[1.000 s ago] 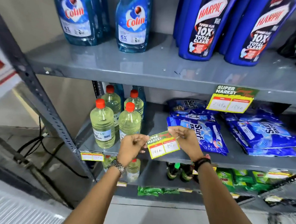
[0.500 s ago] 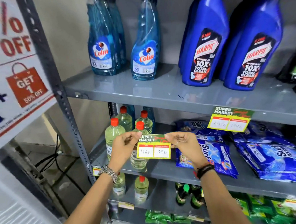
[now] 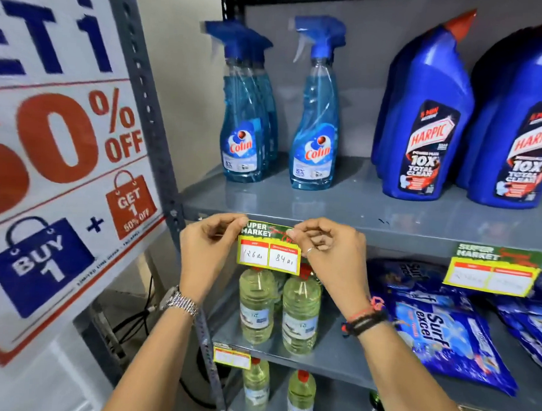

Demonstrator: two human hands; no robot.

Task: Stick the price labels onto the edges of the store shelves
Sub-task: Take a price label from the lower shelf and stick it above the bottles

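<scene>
A green, yellow and red price label [image 3: 269, 252] reading "126" and "84" lies against the front edge of the grey upper shelf [image 3: 387, 236], under the Colin spray bottles [image 3: 316, 129]. My left hand [image 3: 209, 249] pinches its top left corner. My right hand [image 3: 327, 252] pinches its top right corner. The label's top strip touches the shelf edge; its lower part hangs below it. A second label [image 3: 492, 270] is stuck on the same edge further right.
Blue Harpic bottles [image 3: 424, 128] stand at the right of the upper shelf. Pale yellow bottles [image 3: 298, 313] and blue Surf Excel packets [image 3: 445, 337] fill the shelf below. A small label [image 3: 232, 357] sits on that lower edge. A "50% OFF" poster [image 3: 55, 169] hangs at the left.
Both hands have lifted the label from in front of the yellow bottles up to the upper shelf's front edge. The view has tilted upward with them.
</scene>
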